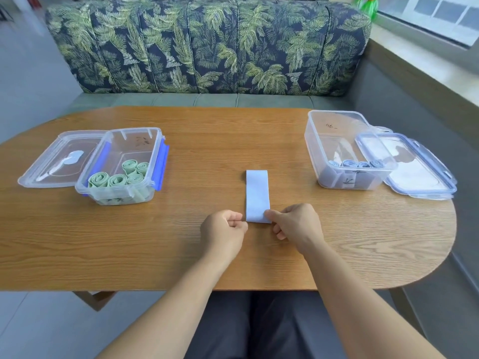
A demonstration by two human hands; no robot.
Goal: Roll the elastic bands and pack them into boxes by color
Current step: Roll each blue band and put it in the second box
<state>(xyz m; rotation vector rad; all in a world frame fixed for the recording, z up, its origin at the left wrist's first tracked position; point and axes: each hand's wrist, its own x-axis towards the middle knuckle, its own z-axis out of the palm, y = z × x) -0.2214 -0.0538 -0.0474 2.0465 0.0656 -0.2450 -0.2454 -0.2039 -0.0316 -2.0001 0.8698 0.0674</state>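
Lower centre: left hand (224, 230) curled beside blue band (258, 195), grip unclear; right hand (298, 224) fingers (269, 215) pinching near corner. Risk: uneven pinch, crooked roll.

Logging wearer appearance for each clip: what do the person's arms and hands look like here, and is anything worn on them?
Both forearms are bare up to the frame's bottom edge, with no sleeves in view. The left hand and right hand wear no gloves, and no rings, watch or bracelets show on the fingers or wrists. No markings or bandages are visible. Dark trousers show below the table edge.
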